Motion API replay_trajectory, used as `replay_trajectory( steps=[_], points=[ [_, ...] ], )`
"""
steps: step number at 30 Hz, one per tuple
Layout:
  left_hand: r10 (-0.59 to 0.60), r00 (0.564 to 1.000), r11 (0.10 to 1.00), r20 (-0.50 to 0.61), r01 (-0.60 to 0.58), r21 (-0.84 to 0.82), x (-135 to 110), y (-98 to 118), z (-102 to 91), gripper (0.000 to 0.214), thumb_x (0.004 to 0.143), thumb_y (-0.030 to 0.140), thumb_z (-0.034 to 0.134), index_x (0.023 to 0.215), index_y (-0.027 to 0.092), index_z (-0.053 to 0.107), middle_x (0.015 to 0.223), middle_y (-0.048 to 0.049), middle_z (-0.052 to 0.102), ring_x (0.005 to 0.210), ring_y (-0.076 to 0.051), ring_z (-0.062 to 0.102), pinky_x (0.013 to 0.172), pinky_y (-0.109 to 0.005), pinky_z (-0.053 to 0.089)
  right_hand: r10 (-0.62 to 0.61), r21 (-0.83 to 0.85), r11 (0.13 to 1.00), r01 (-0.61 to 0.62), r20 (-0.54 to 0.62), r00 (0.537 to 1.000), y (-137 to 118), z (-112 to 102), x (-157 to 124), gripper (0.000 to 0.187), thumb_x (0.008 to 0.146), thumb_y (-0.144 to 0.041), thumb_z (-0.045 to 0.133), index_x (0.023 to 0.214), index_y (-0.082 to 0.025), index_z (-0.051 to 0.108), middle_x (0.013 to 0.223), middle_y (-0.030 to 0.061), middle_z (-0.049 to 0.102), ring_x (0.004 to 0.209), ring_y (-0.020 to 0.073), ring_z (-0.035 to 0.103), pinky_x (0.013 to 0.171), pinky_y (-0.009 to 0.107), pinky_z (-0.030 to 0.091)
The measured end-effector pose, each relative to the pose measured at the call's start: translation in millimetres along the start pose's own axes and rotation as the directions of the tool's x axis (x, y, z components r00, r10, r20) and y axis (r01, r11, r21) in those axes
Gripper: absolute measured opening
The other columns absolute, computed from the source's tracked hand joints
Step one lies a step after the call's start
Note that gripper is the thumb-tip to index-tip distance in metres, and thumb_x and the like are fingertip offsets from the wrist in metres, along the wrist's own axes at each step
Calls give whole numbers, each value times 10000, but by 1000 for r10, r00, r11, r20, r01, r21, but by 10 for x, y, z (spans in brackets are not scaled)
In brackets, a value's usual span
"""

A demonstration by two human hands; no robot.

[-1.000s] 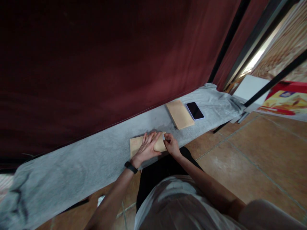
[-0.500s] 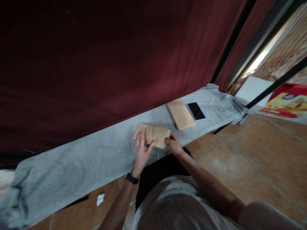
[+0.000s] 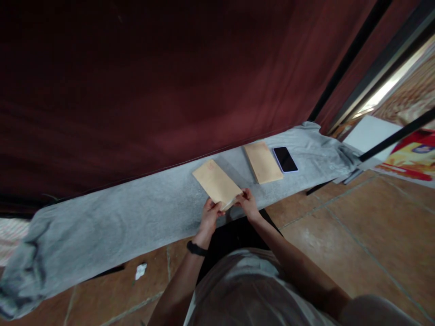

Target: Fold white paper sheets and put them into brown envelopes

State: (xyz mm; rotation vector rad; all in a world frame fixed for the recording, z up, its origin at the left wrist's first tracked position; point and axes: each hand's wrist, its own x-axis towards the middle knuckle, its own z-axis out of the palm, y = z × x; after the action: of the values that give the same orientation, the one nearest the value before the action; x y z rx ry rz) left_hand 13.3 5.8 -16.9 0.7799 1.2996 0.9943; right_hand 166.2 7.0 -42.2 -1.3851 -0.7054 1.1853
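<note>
A tan paper envelope (image 3: 217, 181) with a small reddish mark near its far end is held by both my hands at its near end. My left hand (image 3: 211, 214) pinches the near left corner, thumb on top. My right hand (image 3: 247, 203) grips the near right corner, its fingers closed on the paper. A whitish strip shows along the edge between them. To the right, a stack of tan envelopes (image 3: 264, 164) lies on the grey cloth, and beside it a dark-screened phone (image 3: 285, 159) in a pale purple case.
A narrow bench covered in grey cloth (image 3: 136, 213) runs along a dark red wall (image 3: 190, 90). Black bars and a red and yellow box (image 3: 416, 154) stand at the right. A crumpled white scrap (image 3: 140, 270) lies on the tiled floor.
My left hand has gone from lying spread on the envelope to pinching its near corner. The envelope has turned, and its far end is now farther from me.
</note>
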Motion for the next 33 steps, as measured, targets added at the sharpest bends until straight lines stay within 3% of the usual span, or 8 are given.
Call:
replay_trajectory(
  steps=[8, 11, 14, 17, 21, 25, 29, 33],
  points=[
    [24, 998, 977, -50, -12, 212, 187, 22, -202, 358, 737, 216, 709, 1066, 187, 571, 749, 14, 677, 483, -102, 563, 423, -189, 387, -158, -260, 951, 166, 52, 986, -3, -147, 8, 222, 813, -283, 555, 1014, -220, 627, 934, 66, 695, 858, 238, 672, 799, 407, 591],
    [15, 998, 958, -65, 5, 287, 239, 51, -277, 391, 748, 187, 689, 1114, 195, 549, 706, 31, 659, 404, -94, 502, 424, -202, 372, -412, -524, 705, 478, 246, 877, -80, -206, 10, 321, 897, -229, 494, 1174, -200, 652, 1205, 121, 677, 1150, 260, 621, 1032, 452, 495],
    [39, 995, 922, -87, -2, 386, 236, 67, -350, 421, 751, 170, 681, 1150, 198, 551, 724, 10, 668, 491, -137, 572, 514, -246, 448, -433, -587, 443, 678, 523, 735, -106, -231, 20, 380, 956, -223, 479, 1306, -221, 627, 1399, 104, 606, 1318, 251, 535, 1140, 463, 403],
    [278, 956, 703, -94, -136, 698, 203, 87, -378, 444, 782, 196, 653, 1216, 188, 557, 891, -77, 703, 804, -254, 686, 744, -376, 537, -377, -577, 317, 752, 651, 659, -57, -233, 12, 392, 967, -247, 532, 1351, -261, 613, 1467, 76, 559, 1354, 258, 517, 1182, 492, 343],
    [576, 798, 276, 177, -393, 877, 356, 186, -223, 493, 930, 298, 493, 1403, 159, 479, 1348, -188, 586, 1292, -329, 535, 1057, -510, 441, -382, -588, 280, 759, 657, 650, 13, -231, -2, 395, 975, -254, 545, 1365, -271, 608, 1468, 78, 556, 1343, 264, 533, 1190, 500, 324],
    [534, 736, 72, 415, -529, 845, 869, 361, 55, 555, 988, 315, 372, 1519, 151, 372, 1600, -136, 366, 1520, -288, 238, 1223, -509, 246, -371, -590, 260, 765, 670, 643, 24, -238, 3, 406, 994, -286, 513, 1395, -285, 578, 1489, 60, 535, 1370, 258, 504, 1202, 497, 302],
    [415, 762, -1, 498, -546, 837, 1357, 456, 173, 595, 994, 374, 351, 1534, 125, 359, 1598, -141, 377, 1519, -277, 250, 1238, -515, 198, -356, -603, 242, 760, 673, 648, 26, -238, 6, 415, 1010, -303, 481, 1418, -282, 552, 1495, 60, 530, 1381, 259, 489, 1204, 503, 290],
    [373, 749, -58, 547, -570, 820, 1489, 410, 124, 606, 1007, 405, 321, 1543, 124, 345, 1611, -138, 349, 1520, -246, 257, 1248, -483, 176, -347, -600, 250, 760, 677, 649, 9, -229, 2, 422, 1008, -291, 481, 1426, -283, 542, 1488, 63, 538, 1376, 262, 489, 1196, 507, 296]
  ],
)
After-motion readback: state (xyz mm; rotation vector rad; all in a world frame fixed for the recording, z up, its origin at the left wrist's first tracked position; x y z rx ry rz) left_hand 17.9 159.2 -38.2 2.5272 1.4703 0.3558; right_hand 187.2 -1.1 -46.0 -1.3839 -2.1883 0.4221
